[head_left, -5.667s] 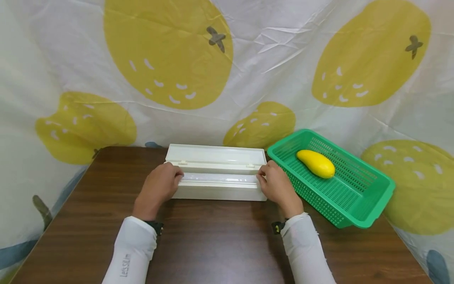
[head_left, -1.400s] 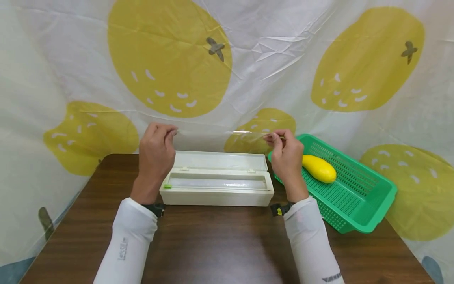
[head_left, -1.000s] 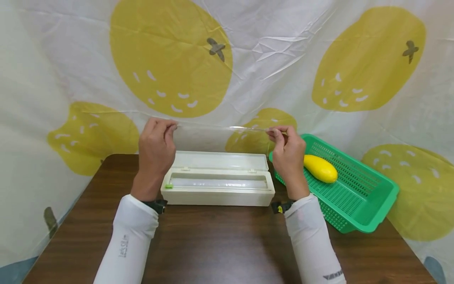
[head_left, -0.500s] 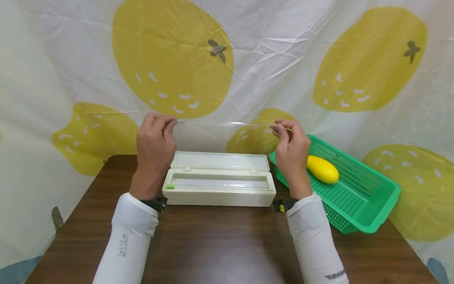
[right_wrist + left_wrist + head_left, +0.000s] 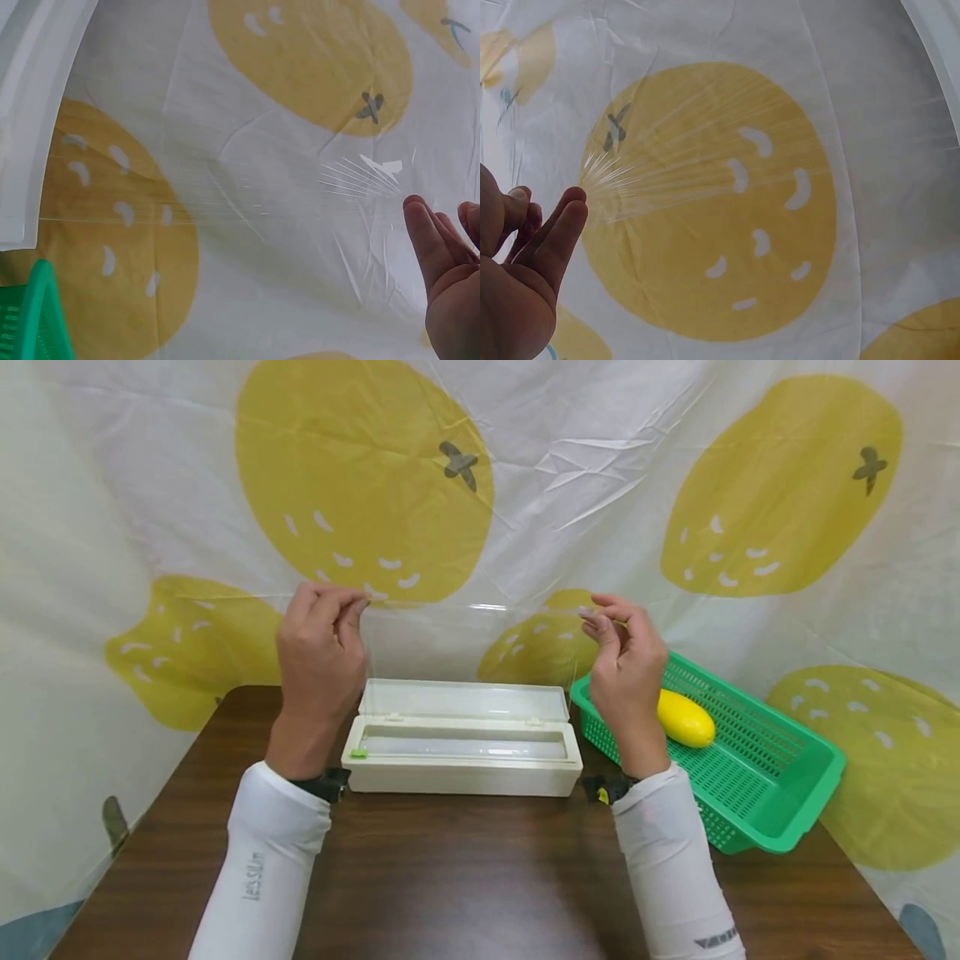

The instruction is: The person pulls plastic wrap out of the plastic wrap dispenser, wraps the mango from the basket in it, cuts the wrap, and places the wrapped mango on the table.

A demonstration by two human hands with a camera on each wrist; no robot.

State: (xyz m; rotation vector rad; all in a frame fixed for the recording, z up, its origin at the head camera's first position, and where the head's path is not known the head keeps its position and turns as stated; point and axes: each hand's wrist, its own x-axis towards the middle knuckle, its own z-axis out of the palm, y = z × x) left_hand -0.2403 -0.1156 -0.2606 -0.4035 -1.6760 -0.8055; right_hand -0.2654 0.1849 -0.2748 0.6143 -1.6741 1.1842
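A sheet of clear cling film [image 5: 465,639] stretches upright between my hands, its top edge taut and catching the light. My left hand [image 5: 322,660] pinches one top corner, and my right hand [image 5: 628,672] pinches the other. Below, the film runs down to the white wrap dispenser box [image 5: 461,779], which stands on the table with its lid [image 5: 465,699] swung back. Inside it lies the film roll [image 5: 465,747]; a small green slide cutter [image 5: 359,753] sits at the left of the rim. In both wrist views, creases in the film [image 5: 607,174] fan out from the fingertips.
A green plastic basket [image 5: 813,793] stands to the right of the box, with a yellow oblong fruit or vegetable [image 5: 686,720] in it, partly hidden by my right hand. Behind the brown table [image 5: 465,877] hangs a lemon-print curtain [image 5: 547,518].
Both hands have left the open box, where they were at the roll, and risen with the film's edge. Lately they have gone higher and slightly apart, drawing out more film.
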